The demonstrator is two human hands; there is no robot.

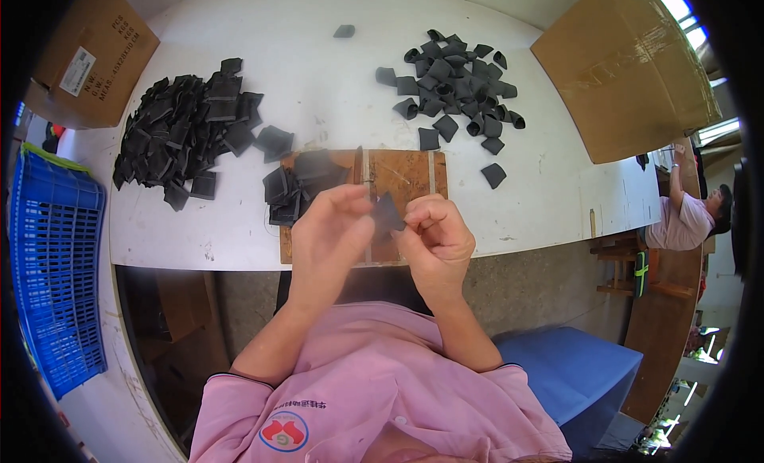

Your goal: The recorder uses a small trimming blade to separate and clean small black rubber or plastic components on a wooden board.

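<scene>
Between my hands, over a brown board (434, 172), hangs a small black fabric piece (387, 214), slightly blurred. My right hand (438, 244) pinches its right edge between thumb and fingertips. On its left side my left hand (334, 236) is curved, with thumb and fingers apart and seemingly holding nothing. Several black fabric pieces (286, 200) lie on the board's left part, just beyond my left hand. Farther left is a large heap of flat black fabric pieces (179, 125). A looser pile of small black fabric sleeves (454, 73) lies at the far right, some showing open ends.
The white table (318, 73) carries a cardboard box (95, 49) at the far left and a larger cardboard box (629, 81) at the far right. A blue plastic basket (60, 264) stands left. A blue box-like thing (569, 375) is beside me; another person (688, 216) is at right.
</scene>
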